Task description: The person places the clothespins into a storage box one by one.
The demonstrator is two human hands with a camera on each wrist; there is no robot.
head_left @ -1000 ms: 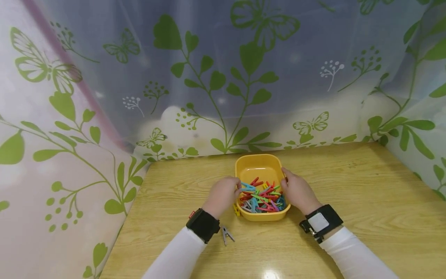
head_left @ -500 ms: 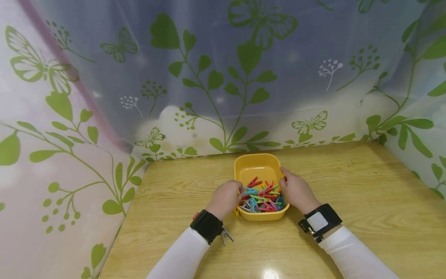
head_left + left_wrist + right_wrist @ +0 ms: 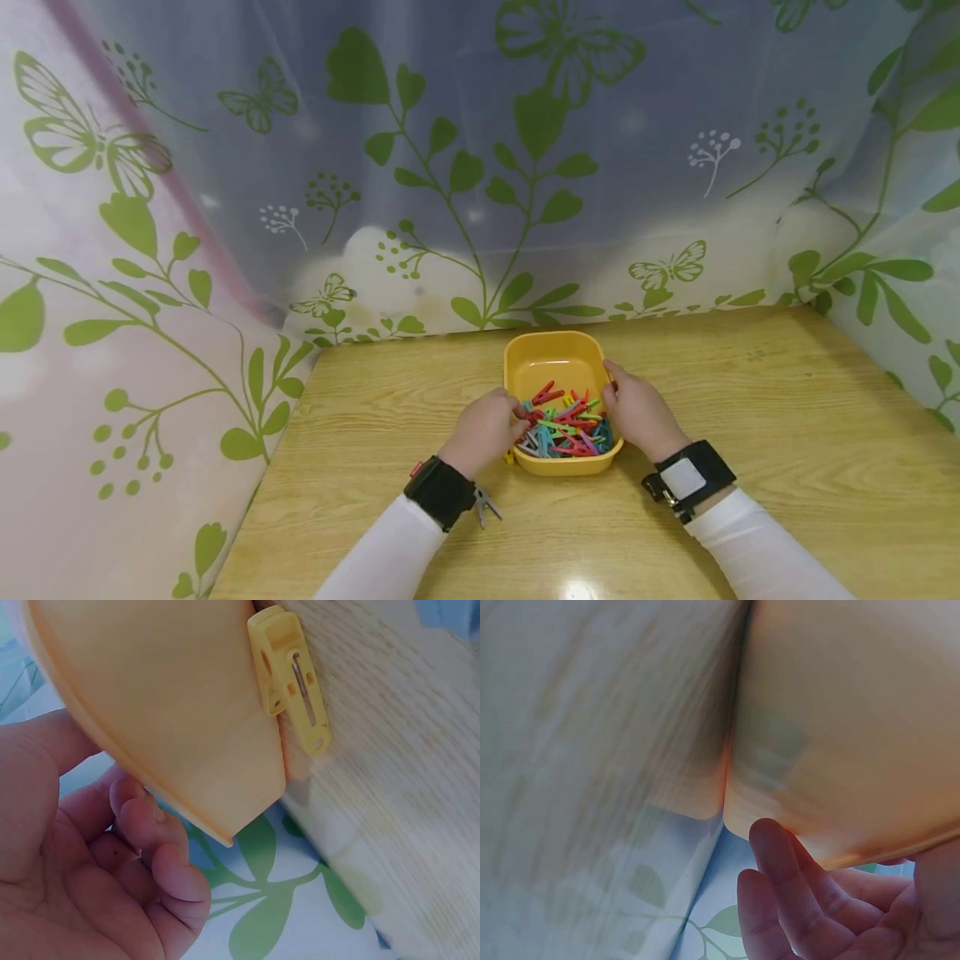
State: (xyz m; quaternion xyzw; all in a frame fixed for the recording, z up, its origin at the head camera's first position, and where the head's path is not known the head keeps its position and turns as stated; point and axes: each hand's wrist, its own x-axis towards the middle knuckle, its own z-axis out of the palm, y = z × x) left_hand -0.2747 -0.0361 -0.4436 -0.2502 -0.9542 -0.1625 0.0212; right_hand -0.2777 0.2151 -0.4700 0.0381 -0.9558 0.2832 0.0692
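Note:
A yellow plastic bin [image 3: 555, 343] stands on the table with a heap of colourful clothespins [image 3: 570, 425] in its near half. My left hand [image 3: 480, 429] reaches over the bin's left rim, with thumb and index finger apart beside a red clothespin [image 3: 534, 415]. In the left wrist view the left hand's other fingers [image 3: 180, 877] bend loosely outside the wall. My right hand [image 3: 641, 412] holds the right rim, its thumb over the edge and its fingers [image 3: 780, 862] against the outside. A yellow clothespin [image 3: 292, 679] lies against the bin's left outer wall.
A grey clothespin [image 3: 486, 506] lies on the wooden table [image 3: 787, 433], partly behind the left wrist strap [image 3: 442, 492]. A leaf-patterned curtain [image 3: 465, 275] hangs along the table's back and sides.
My left hand has moved slightly over the heap and its thumb and index finger have parted. The light-blue clothespin at its fingertips is now mostly out of sight. The right hand stays on the rim.

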